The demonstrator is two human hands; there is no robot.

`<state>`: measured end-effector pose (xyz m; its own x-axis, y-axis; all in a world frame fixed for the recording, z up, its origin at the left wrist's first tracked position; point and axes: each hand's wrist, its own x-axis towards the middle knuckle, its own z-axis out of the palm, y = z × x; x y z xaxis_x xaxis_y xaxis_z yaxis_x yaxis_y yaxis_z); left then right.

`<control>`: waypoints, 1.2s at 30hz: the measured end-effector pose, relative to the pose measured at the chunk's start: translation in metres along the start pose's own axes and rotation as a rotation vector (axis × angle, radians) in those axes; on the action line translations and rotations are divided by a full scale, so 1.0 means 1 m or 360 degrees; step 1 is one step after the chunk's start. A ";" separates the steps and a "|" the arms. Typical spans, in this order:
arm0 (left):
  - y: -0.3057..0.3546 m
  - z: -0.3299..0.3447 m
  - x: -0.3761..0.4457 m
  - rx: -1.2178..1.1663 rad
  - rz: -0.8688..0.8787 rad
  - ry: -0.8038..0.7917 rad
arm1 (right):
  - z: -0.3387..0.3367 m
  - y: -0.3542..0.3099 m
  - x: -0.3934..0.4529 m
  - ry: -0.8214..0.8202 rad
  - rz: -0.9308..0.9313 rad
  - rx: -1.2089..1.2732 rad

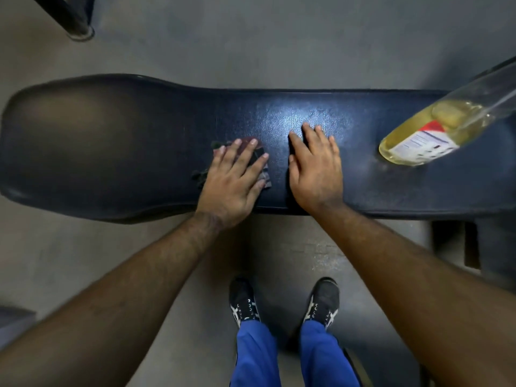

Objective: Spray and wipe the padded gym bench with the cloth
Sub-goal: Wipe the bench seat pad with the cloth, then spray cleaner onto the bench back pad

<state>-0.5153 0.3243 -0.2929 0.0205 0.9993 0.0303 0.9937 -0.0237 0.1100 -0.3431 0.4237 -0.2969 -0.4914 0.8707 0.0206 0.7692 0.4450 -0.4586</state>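
A dark blue padded bench runs left to right across the view. My left hand lies flat on a dark patterned cloth, pressing it onto the pad near the middle. Only the cloth's edges show around my fingers. My right hand rests flat on the bare pad just right of the cloth, fingers slightly apart, holding nothing. A clear bottle of yellow liquid with a white and red label stands on the bench's right part, apart from both hands.
Grey concrete floor surrounds the bench. A black metal post stands at the far left. Dark frame parts sit under the bench's right end. My feet in black shoes stand close to the near edge.
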 end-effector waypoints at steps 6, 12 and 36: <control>-0.005 -0.009 -0.014 0.0021 0.0313 -0.0123 | -0.016 -0.017 0.007 -0.0244 0.0240 0.0085; 0.038 -0.072 -0.001 -0.0443 -0.0098 0.0052 | -0.074 -0.031 -0.030 -0.0169 0.0635 0.0706; 0.188 -0.147 0.175 -0.0855 -0.0772 -0.0461 | -0.253 0.074 0.014 0.0427 0.1076 0.1108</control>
<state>-0.3409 0.4908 -0.1210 -0.3013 0.8671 -0.3967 0.7104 0.4816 0.5132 -0.1901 0.5214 -0.1056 0.1342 0.9518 -0.2757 0.4005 -0.3066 -0.8635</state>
